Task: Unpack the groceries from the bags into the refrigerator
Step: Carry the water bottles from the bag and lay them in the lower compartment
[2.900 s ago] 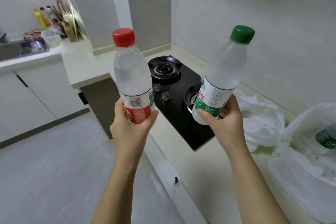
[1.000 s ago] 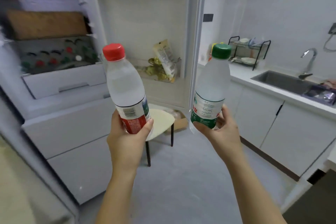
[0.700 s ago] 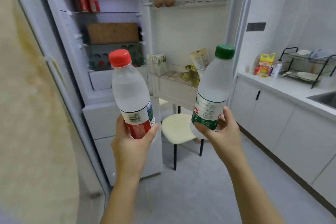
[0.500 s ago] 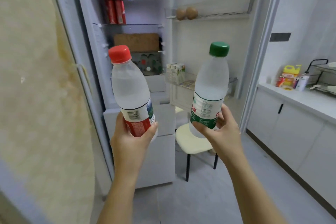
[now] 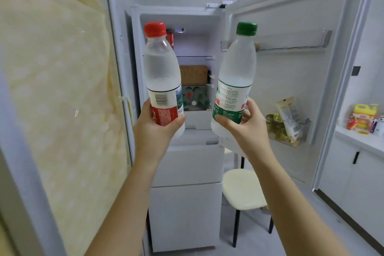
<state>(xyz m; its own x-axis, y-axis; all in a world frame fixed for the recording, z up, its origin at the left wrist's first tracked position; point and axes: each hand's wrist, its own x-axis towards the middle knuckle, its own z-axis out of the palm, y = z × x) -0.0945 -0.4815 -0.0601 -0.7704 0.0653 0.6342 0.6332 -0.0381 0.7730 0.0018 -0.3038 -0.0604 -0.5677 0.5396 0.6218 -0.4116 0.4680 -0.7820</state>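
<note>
The left grip [image 5: 153, 131] is wrapped round the lower part of a red-capped water bottle [image 5: 161, 77], thumb on one side of the red label and fingers on the other. The right grip [image 5: 248, 129] clasps a green-capped water bottle [image 5: 236, 72] near its base. Both bottles are held upright at about the same height, side by side with a gap between them. They are in front of the open refrigerator [image 5: 185, 164], not yet inside it. Through that gap I can see the shelves: a red can [image 5: 170, 38] up top just behind the red cap, a brown box [image 5: 193, 74] one shelf down, and a compartment of bottles [image 5: 195, 97] with their caps facing out beneath it. The refrigerator door [image 5: 291, 81] stands swung out to the right. Its lower rack [image 5: 305, 129] holds a few packets, and its upper rack [image 5: 291, 45] runs behind the green-capped bottle's shoulder. A cream stool [image 5: 243, 189] sits on the floor below the door. Further right, a yellow jug [image 5: 362, 114] stands on the table [image 5: 353, 139]. A pale yellow curtain [image 5: 58, 89] fills the left side.
</note>
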